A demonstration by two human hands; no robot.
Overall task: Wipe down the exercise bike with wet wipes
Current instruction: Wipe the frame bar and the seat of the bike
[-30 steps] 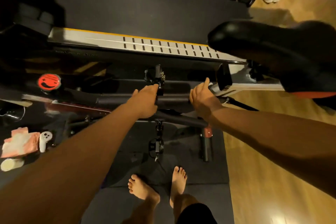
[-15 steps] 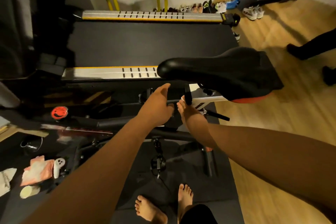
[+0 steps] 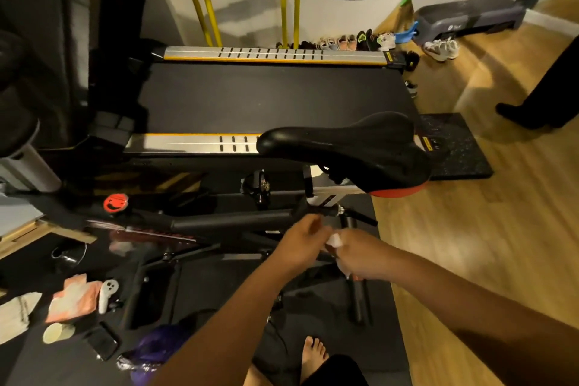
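- Head view: the bike [image 3: 238,222] stands on a dark mat [image 3: 200,285], its black saddle [image 3: 347,147] raised at the right end of the frame.
- Both hands meet just below the saddle, in front of the frame tube.
- The left hand [image 3: 300,243] is curled, fingers bent inward toward the right hand; motion blur hides whether it grips anything.
- The right hand [image 3: 360,252] is closed loosely around a small white wipe [image 3: 334,240], which pokes out between the two hands.
- Left of the saddle and lower, on the mat, lies a pink wipes pack [image 3: 73,298] beside a white controller [image 3: 106,294], a cup [image 3: 58,333] and a phone [image 3: 103,343].
- Behind the saddle runs a treadmill [image 3: 266,103].
- One bare foot [image 3: 313,351] shows well below the saddle.
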